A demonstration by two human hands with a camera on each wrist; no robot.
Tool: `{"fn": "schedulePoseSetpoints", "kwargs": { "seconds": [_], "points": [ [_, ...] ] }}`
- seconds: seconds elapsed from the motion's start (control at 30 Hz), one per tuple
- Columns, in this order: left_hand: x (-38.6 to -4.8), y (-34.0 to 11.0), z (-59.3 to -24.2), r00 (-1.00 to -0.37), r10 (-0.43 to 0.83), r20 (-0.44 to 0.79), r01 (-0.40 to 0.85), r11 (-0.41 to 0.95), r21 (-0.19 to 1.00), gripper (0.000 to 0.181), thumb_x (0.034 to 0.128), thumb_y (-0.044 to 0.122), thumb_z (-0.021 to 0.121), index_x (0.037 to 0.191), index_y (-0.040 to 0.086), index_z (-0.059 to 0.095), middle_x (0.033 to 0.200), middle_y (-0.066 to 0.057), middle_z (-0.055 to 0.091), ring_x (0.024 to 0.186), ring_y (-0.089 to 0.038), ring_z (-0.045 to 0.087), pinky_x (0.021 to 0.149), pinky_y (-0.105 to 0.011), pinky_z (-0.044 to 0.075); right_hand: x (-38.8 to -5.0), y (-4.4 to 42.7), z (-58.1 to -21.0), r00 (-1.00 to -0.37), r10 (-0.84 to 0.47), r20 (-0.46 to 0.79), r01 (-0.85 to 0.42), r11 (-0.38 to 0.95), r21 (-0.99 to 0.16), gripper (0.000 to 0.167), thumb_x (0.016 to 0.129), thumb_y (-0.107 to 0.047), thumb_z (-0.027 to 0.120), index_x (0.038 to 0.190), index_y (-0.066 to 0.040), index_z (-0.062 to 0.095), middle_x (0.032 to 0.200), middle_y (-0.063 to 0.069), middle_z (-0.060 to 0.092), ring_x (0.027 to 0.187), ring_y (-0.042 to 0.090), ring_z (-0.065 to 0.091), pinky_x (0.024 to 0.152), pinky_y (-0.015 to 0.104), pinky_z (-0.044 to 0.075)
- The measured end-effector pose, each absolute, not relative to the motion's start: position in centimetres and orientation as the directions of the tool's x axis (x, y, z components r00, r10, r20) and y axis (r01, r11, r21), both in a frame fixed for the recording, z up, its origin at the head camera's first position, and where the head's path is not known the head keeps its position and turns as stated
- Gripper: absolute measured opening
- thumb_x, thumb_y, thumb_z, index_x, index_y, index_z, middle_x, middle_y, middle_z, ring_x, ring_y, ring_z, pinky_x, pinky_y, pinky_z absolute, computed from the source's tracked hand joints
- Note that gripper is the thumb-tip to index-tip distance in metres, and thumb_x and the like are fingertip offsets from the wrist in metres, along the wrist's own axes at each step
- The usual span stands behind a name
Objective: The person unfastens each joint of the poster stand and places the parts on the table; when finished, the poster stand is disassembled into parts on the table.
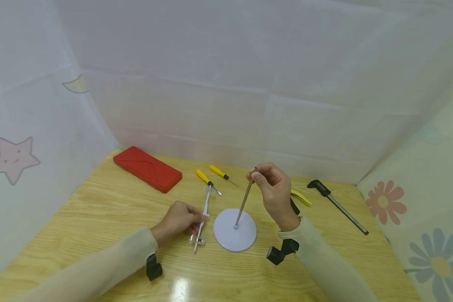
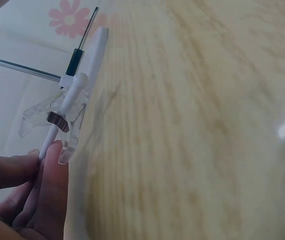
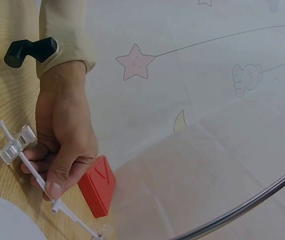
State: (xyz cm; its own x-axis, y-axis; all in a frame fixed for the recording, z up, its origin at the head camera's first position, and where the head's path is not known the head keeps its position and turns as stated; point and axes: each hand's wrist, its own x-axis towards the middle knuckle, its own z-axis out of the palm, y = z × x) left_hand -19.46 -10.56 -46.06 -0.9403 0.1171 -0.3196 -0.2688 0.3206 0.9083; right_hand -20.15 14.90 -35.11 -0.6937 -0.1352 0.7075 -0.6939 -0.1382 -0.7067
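Observation:
My left hand (image 1: 178, 219) pinches a thin white plastic crossbar (image 1: 206, 205) near its middle, left of the round base. Clear plastic clips (image 3: 18, 144) sit near both ends of the bar; the left wrist view shows one clip (image 2: 37, 116) up close with a small metal spring. With thumb and fingertips, my right hand (image 1: 275, 196) grips the top of a metal rod (image 1: 243, 204). The rod leans slightly, its lower end at the socket in the middle of a white round base (image 1: 226, 240) lying flat on the table. Whether the rod is fixed there, I cannot tell.
At the back left lies a red case (image 1: 147, 169). Two yellow-handled screwdrivers (image 1: 203, 176) lie behind the bar. Yellow-handled pliers (image 1: 301, 197) are partly hidden by my right hand, and a caliper (image 1: 339, 205) lies at the right. Printed white sheets surround the wooden table (image 1: 109, 218).

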Motion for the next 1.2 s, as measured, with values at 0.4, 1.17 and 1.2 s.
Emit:
{"fn": "schedulePoseSetpoints", "kwargs": {
  "seconds": [0.4,1.17,1.2],
  "points": [
    [-19.4,-10.8,-47.3,-0.931,0.13,-0.342,-0.29,0.311,0.905,0.014,0.0862,0.015,0.079,0.089,0.001,0.077,0.066,-0.006,0.07,0.053,-0.01,0.064,0.053,-0.027,0.058,-20.1,14.9,-35.2,-0.703,-0.137,0.698,-0.682,-0.145,-0.716,0.012,0.098,-0.001,0.061,0.093,0.01,0.061,0.095,-0.007,0.073,0.088,0.007,0.073,0.08,0.02,0.059],
    [-19.3,-10.5,-47.4,-0.948,0.109,-0.301,-0.232,0.41,0.882,0.01,0.0875,0.012,0.077,0.085,0.003,0.076,0.066,-0.007,0.072,0.053,-0.011,0.066,0.052,-0.029,0.058,-20.2,14.9,-35.2,-0.691,-0.127,0.711,-0.695,-0.151,-0.703,0.009,0.098,-0.002,0.063,0.095,0.006,0.063,0.096,-0.007,0.073,0.088,0.006,0.073,0.078,0.02,0.059],
    [-19.3,-10.5,-47.4,-0.948,0.11,-0.298,-0.229,0.412,0.882,0.01,0.0875,0.012,0.077,0.084,0.003,0.076,0.066,-0.007,0.072,0.053,-0.011,0.066,0.052,-0.029,0.058,-20.3,14.9,-35.3,-0.692,-0.127,0.711,-0.695,-0.154,-0.703,0.006,0.098,-0.002,0.063,0.095,0.004,0.063,0.096,-0.007,0.073,0.088,0.006,0.073,0.078,0.02,0.059]
  ]
}}
